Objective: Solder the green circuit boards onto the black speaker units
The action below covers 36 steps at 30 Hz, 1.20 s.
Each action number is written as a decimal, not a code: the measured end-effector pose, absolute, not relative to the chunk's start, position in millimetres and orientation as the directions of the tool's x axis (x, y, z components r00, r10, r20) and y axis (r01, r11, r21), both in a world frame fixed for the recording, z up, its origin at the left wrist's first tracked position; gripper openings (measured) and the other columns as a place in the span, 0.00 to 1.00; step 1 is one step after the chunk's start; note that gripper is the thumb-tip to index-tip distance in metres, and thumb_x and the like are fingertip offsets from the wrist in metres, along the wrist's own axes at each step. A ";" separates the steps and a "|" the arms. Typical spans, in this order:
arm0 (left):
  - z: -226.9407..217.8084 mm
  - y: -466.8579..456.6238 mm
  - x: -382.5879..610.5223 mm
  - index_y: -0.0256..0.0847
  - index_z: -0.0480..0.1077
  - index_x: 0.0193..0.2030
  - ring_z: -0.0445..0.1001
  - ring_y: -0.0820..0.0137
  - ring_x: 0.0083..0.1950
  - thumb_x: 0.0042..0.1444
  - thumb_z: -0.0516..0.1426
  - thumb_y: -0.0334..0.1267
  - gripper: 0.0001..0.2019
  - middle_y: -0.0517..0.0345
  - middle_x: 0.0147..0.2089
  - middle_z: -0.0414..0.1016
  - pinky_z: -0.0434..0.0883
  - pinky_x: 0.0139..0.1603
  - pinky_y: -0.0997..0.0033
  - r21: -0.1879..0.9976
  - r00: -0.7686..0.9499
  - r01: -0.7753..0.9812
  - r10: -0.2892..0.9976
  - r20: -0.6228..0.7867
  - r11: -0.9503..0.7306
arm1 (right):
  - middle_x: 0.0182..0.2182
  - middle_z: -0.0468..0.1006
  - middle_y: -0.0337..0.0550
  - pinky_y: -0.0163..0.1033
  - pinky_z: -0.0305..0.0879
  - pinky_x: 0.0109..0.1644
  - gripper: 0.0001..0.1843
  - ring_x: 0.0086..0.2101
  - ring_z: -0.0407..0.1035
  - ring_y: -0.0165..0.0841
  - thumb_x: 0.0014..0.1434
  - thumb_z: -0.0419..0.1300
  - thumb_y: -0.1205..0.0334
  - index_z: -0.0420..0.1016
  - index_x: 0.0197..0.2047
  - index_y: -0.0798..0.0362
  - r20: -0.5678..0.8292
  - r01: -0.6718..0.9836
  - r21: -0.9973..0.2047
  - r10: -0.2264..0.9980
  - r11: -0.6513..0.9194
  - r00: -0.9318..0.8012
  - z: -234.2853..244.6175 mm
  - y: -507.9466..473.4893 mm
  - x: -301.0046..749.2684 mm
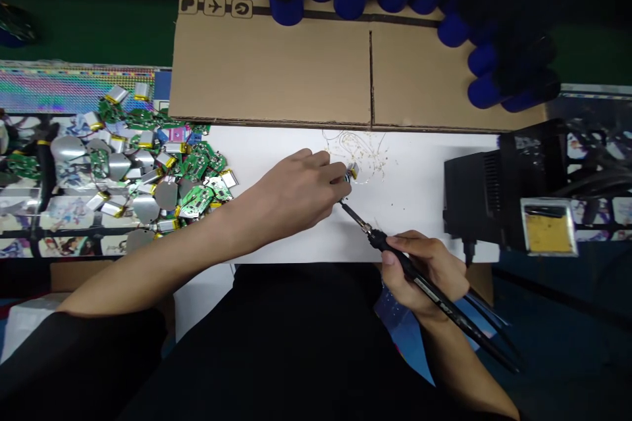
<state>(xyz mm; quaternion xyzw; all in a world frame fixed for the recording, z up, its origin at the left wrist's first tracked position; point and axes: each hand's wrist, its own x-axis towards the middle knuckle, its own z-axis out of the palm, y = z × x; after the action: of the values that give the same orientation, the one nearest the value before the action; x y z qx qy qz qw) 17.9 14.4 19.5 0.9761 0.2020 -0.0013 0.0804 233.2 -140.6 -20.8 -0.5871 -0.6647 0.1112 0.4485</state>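
Pinching a small pouch cell near the middle of the view, the left hand has its fingers closed together on it. The right hand wraps its fingers around the black handle of a soldering iron, whose tip sits very near the cell, though any contact is hidden. Heat from that tip could swell or puncture the thin casing, and a slip could burn the left hand. Fine wire strands lie on the white sheet at 12 o'clock from the cell; a stray strand could bridge contacts. At 9 o'clock, green circuit boards and loose pouch cells lie heaped, risking shorts. A soldering station stands at 3 o'clock.
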 end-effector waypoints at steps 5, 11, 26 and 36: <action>21.4 14.1 19.2 0.38 0.76 0.45 0.77 0.58 0.48 0.69 0.58 0.31 0.05 0.51 0.49 0.80 0.66 0.43 0.59 0.134 0.920 0.392 0.389 -0.048 -0.910 | 0.31 0.86 0.40 0.37 0.81 0.27 0.09 0.27 0.83 0.36 0.59 0.69 0.66 0.79 0.44 0.49 0.477 0.688 -0.658 0.876 0.307 0.065 -20.1 -138.5 233.7; 24.2 14.4 22.2 0.38 0.76 0.44 0.77 0.57 0.48 0.68 0.58 0.29 0.05 0.50 0.49 0.80 0.65 0.44 0.58 0.114 0.919 0.394 0.390 -0.057 -0.912 | 0.30 0.87 0.39 0.35 0.78 0.24 0.09 0.25 0.81 0.35 0.59 0.68 0.66 0.79 0.44 0.49 0.499 0.712 -0.624 0.866 0.322 0.046 -17.6 -135.9 232.8; 20.8 17.6 23.2 0.38 0.76 0.44 0.77 0.57 0.49 0.68 0.58 0.30 0.05 0.50 0.49 0.79 0.64 0.44 0.58 0.134 0.922 0.388 0.382 -0.068 -0.912 | 0.29 0.85 0.37 0.35 0.78 0.25 0.07 0.24 0.80 0.33 0.61 0.68 0.64 0.79 0.44 0.48 0.522 0.761 -0.564 0.852 0.321 0.028 -11.2 -138.0 231.2; 26.0 19.8 25.0 0.37 0.77 0.44 0.77 0.59 0.47 0.66 0.59 0.29 0.04 0.49 0.49 0.80 0.64 0.43 0.60 0.154 0.922 0.385 0.376 -0.086 -0.910 | 0.28 0.82 0.38 0.42 0.78 0.27 0.06 0.26 0.80 0.37 0.61 0.71 0.58 0.82 0.41 0.50 0.563 0.721 -0.660 0.775 0.211 0.288 -25.6 -155.2 259.9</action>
<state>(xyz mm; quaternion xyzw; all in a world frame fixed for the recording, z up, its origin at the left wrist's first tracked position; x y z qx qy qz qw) 25.0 19.8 26.0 0.9768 0.1950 -0.0273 0.0843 259.9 -155.2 -25.6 -0.6274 -0.5959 0.0270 0.5006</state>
